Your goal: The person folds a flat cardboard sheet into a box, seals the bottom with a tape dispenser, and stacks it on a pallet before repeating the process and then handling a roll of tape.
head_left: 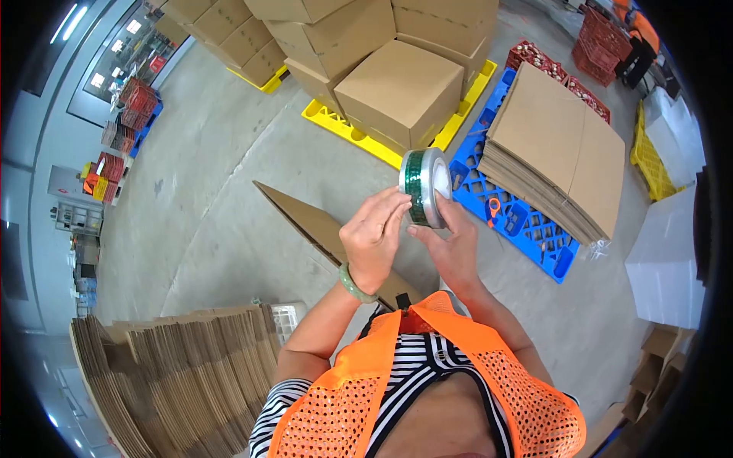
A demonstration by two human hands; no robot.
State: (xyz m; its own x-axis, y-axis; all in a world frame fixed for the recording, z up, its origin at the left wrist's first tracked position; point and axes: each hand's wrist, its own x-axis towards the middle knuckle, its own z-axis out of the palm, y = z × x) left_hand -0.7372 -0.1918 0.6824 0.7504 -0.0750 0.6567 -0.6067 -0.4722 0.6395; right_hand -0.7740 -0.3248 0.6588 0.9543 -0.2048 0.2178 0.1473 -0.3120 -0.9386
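A roll of packing tape (414, 188), silver-edged with a green printed band, is held up in front of my chest. My right hand (455, 243) grips it from the lower right, with the thumb at its lower edge. My left hand (372, 238), a green bangle on the wrist, is closed with fingertips pinched against the roll's left side. Whether a loose tape end is between those fingers cannot be seen. Below my left forearm a flat cardboard piece (304, 217) slants out from near my body, its lower part hidden by the arm.
Closed cartons (401, 84) are stacked on a yellow pallet (359, 137) ahead. Flat cardboard sheets (557, 137) and an orange-blue tool (493, 211) lie on a blue pallet (546, 256). More folded cardboard (198, 382) stands at lower left. A person in an orange vest (645, 34) is far right.
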